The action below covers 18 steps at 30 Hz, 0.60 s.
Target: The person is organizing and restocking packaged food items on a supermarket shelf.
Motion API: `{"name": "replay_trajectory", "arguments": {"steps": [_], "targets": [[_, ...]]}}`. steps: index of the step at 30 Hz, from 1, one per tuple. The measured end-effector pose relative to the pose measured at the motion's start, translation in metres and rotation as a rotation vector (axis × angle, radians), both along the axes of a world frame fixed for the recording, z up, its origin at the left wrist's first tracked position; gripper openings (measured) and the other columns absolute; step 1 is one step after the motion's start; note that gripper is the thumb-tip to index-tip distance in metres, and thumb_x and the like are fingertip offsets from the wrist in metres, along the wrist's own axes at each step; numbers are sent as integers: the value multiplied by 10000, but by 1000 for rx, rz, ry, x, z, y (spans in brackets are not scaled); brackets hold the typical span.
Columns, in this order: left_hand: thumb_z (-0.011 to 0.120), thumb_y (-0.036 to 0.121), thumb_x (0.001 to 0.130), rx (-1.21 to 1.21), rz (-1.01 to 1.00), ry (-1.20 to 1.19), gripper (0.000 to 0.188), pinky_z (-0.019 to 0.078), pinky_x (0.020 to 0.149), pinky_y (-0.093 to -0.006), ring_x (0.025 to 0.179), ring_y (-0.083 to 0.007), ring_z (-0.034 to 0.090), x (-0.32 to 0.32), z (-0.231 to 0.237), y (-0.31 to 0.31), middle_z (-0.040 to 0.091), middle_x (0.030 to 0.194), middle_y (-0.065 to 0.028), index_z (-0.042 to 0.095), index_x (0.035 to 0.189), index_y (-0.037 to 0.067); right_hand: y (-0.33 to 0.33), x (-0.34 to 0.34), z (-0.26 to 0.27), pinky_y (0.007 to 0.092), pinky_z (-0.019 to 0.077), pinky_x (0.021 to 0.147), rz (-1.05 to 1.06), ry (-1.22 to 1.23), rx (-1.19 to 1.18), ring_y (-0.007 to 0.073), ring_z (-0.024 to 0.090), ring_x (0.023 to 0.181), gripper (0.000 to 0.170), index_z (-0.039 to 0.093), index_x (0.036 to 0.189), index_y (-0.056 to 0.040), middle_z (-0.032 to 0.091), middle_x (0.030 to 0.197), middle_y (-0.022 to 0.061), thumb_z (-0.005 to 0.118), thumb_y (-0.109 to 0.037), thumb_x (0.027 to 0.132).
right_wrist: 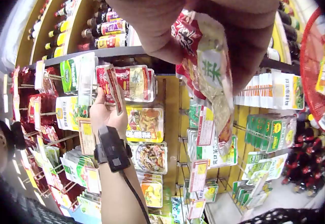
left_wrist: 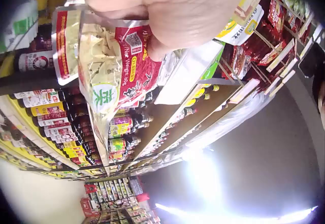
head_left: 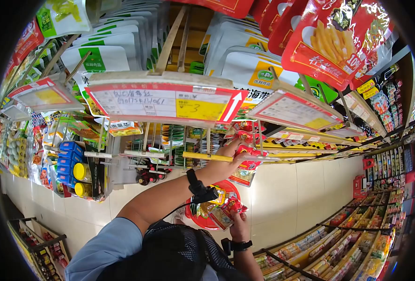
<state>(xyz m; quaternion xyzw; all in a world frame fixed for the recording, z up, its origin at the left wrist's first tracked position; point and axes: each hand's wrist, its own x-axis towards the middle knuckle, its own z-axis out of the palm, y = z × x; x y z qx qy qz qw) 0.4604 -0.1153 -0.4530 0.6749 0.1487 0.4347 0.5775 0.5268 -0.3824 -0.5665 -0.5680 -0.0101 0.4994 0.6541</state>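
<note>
A shopper in a light blue sleeve reaches with the left hand (head_left: 224, 162) to the far side of a supermarket aisle, pinching a red-and-beige food pouch (left_wrist: 99, 64) at the hanging rack. The pouch is right in the left hand's grasp; its long axis runs downward from the fingers, red end uppermost, clear end below. The right hand (head_left: 239, 227), well apart, near and slightly to the right, grips a second pouch (right_wrist: 209, 64) in matching red and beige, which slants over the near right part of a red basket (head_left: 201, 222). The basket lies on the near side of the rack, below and between the two hands, and the left arm is clearly the nearer one to the rack's row of matching pouches (right_wrist: 138, 83).

Whether the far pouch is off its hook or on it cannot be told: the fingers and the pouches behind cover its top. In the left wrist view the hand is cut off by the upper edge. The right hand's deep shadow hides part of its grip, and a forearm, wrist strap (head_left: 196, 183) and pouch mask much of the basket's contents. The smaller print is too blurred to read.
</note>
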Motion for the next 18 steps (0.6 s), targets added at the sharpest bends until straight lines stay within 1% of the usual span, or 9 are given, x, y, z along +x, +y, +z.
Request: {"name": "replay_trajectory", "arguments": {"steps": [3, 6, 9, 12, 15, 17, 18], "targets": [[598, 181, 938, 2, 1, 91, 312, 461, 597, -416, 733, -378, 630, -9, 17, -1, 615, 855, -194, 494, 1197, 41, -1, -1, 2, 352, 513, 886, 13, -12, 10, 197, 656, 965, 225, 623, 1111, -47, 684, 1068, 67, 623, -101, 892], [604, 181, 933, 118, 102, 123, 316, 463, 607, -415, 747, -385, 627, -3, 16, -1, 620, 863, -196, 489, 1193, 45, 1, -4, 8, 346, 515, 873, 19, 3, 17, 191, 657, 959, 208, 633, 1093, -47, 687, 1053, 64, 622, -100, 892], [607, 176, 926, 0, 56, 93, 312, 459, 606, -425, 736, -393, 621, -4, 18, -6, 620, 841, -204, 488, 1185, 48, 1, -4, 7, 337, 515, 860, 20, -31, -2, 187, 656, 958, 197, 640, 1079, -48, 690, 1042, 62, 618, -99, 891], [610, 174, 922, -11, 58, 269, 315, 451, 587, -431, 708, -395, 615, -10, 23, -7, 622, 813, -213, 485, 1186, 55, 0, -6, 8, 333, 511, 864, 17, -15, -5, 183, 656, 953, 197, 642, 1076, -49, 691, 1038, 62, 617, -102, 888], [635, 89, 906, 96, 141, 79, 322, 452, 592, -307, 698, -162, 584, 5, 4, -6, 625, 877, -136, 488, 1188, 40, 0, -8, 6, 328, 511, 859, -11, -22, 3, 181, 657, 946, 195, 645, 1072, -56, 692, 1034, 62, 618, -110, 887], [662, 120, 895, 139, 291, 214, 340, 476, 611, -328, 739, -210, 622, 11, -5, -3, 640, 915, -145, 486, 1170, 27, -1, -9, 7, 331, 512, 856, 2, -30, -4, 180, 657, 941, 193, 646, 1070, -56, 692, 1034, 61, 621, -104, 885], [675, 136, 889, 160, 365, 282, 351, 488, 621, -338, 760, -234, 641, 10, -2, -2, 648, 933, -150, 486, 1161, 21, 0, -10, 9, 332, 512, 854, 8, -33, -8, 180, 657, 938, 192, 646, 1068, -57, 692, 1034, 60, 622, -101, 883]]}}
